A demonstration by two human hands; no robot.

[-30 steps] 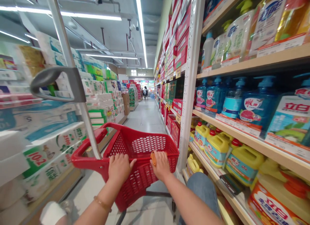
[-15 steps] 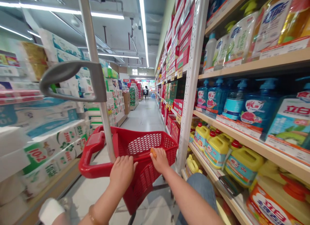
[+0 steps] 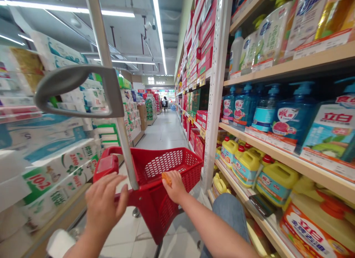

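A red shopping basket cart (image 3: 166, 161) stands in front of me, with a metal pole and a grey loop handle (image 3: 74, 91) rising at its left. My left hand (image 3: 105, 198) is at the cart's red side handle (image 3: 107, 167), fingers apart and thumb spread, holding nothing. Over the near rim of the basket, my right hand (image 3: 173, 186) is closed around a small orange item (image 3: 166, 178), only part of which shows. The inside of the basket that I can see shows bare red mesh.
Packs of paper rolls (image 3: 55, 176) are stacked close on the left. Shelves (image 3: 277, 69) with blue pump bottles (image 3: 291, 117) and yellow jugs (image 3: 277, 180) line the right. A tiled aisle (image 3: 163, 132) runs ahead; a seated person (image 3: 165, 102) is far off.
My left hand has come off the cart's near rim and moved left, its fingers opening. My right hand has shifted slightly left with the orange item. The view has tilted a little.
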